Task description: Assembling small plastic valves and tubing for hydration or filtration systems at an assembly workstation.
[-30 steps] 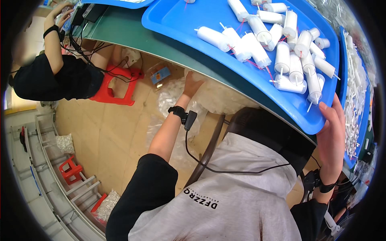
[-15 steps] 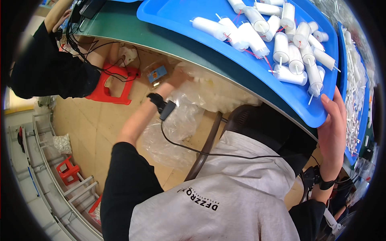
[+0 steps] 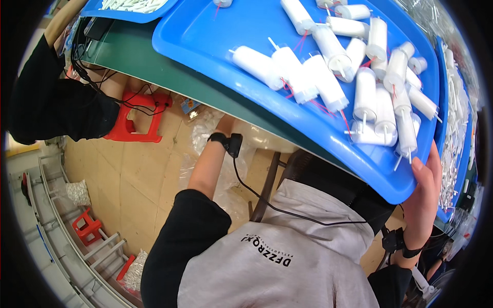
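I'm looking down on the wearer's two hands, which are well apart. The right hand (image 3: 427, 182) is at the near right corner of a large blue plastic tray (image 3: 205, 51), its thumb against the rim; I can't tell how firmly it is closed, since the other fingers partly pass out of my sight. The left hand (image 3: 226, 123) reaches down below the near edge of the green tabletop (image 3: 138, 56), beside crumpled clear plastic film (image 3: 205, 127). Its fingers are hidden from me, so I can't say whether they grasp anything.

The tray sits on the tabletop, its near right corner out by the table's edge. Inside it, white cylinders (image 3: 257, 66) lie jumbled, mostly toward the right, some stacked on others. Several have thin white stems, and red threads (image 3: 367, 62) run among them.

To the right I see a second blue tray (image 3: 444, 213) heaped with slender white pieces (image 3: 454, 128); at far left, a third blue tray (image 3: 159, 14) holds short white sticks (image 3: 134, 4).

Each wrist wears a black strap with a small module; a black cable (image 3: 247, 188) trails from the left one across the grey top (image 3: 277, 267). On the left, a co-worker in a dark sleeve (image 3: 61, 97) is beside a red stool (image 3: 120, 133).
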{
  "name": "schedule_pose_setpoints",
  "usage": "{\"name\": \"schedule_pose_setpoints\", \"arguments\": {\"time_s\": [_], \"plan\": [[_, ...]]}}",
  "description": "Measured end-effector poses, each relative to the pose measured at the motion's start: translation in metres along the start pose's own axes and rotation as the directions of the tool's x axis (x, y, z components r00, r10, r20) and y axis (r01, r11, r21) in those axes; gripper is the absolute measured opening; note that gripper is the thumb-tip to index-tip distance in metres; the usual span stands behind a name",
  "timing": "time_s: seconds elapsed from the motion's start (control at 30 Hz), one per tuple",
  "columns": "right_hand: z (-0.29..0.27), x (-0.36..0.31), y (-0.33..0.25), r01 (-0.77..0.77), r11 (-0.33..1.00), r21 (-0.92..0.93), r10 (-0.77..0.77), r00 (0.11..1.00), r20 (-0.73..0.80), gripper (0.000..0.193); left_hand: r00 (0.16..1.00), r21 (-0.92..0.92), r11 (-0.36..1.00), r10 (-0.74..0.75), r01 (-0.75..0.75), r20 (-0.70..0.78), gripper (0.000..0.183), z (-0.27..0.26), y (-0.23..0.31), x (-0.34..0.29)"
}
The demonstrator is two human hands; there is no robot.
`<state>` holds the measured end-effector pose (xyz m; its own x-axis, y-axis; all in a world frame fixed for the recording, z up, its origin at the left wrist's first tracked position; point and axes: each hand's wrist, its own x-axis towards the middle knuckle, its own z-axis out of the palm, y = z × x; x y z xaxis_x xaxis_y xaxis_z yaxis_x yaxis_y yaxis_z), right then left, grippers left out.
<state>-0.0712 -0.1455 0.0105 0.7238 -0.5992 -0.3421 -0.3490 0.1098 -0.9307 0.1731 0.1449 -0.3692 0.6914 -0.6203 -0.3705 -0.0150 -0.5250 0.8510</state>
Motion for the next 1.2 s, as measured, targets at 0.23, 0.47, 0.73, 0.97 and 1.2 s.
{"name": "schedule_pose_setpoints", "arguments": {"time_s": [0.23, 0.47, 0.73, 0.97, 1.2], "plan": [[0.0, -0.001, 0.003, -0.013, 0.999, 0.03, 0.016, 0.994, -0.106, 0.074, 0.986, 0.003, 0.993, -0.115, 0.116, -0.122, 0.04, 0.005, -0.043, -0.008], [-0.02, -0.012, 0.016, 0.098, 0.995, -0.008, -0.098, 0.985, -0.142, 0.075, 0.925, -0.026, 0.977, -0.21, 0.213, -0.317, 0.042, 0.046, -0.05, 0.051], [-0.049, -0.013, 0.052, 0.197, 0.98, -0.006, -0.194, 0.956, -0.22, 0.075, 0.835, -0.066, 0.969, -0.24, 0.239, -0.496, 0.044, 0.054, -0.107, 0.005], [-0.048, -0.012, 0.052, 0.136, 0.99, -0.035, -0.14, 0.923, -0.358, 0.084, 0.733, -0.107, 0.915, -0.378, 0.389, -0.566, 0.046, 0.013, -0.149, -0.007], [-0.056, -0.003, 0.046, 0.043, 0.997, -0.059, -0.063, 0.917, -0.395, 0.082, 0.707, -0.379, 0.801, -0.592, 0.464, -0.386, 0.062, -0.026, -0.199, -0.159]]}}
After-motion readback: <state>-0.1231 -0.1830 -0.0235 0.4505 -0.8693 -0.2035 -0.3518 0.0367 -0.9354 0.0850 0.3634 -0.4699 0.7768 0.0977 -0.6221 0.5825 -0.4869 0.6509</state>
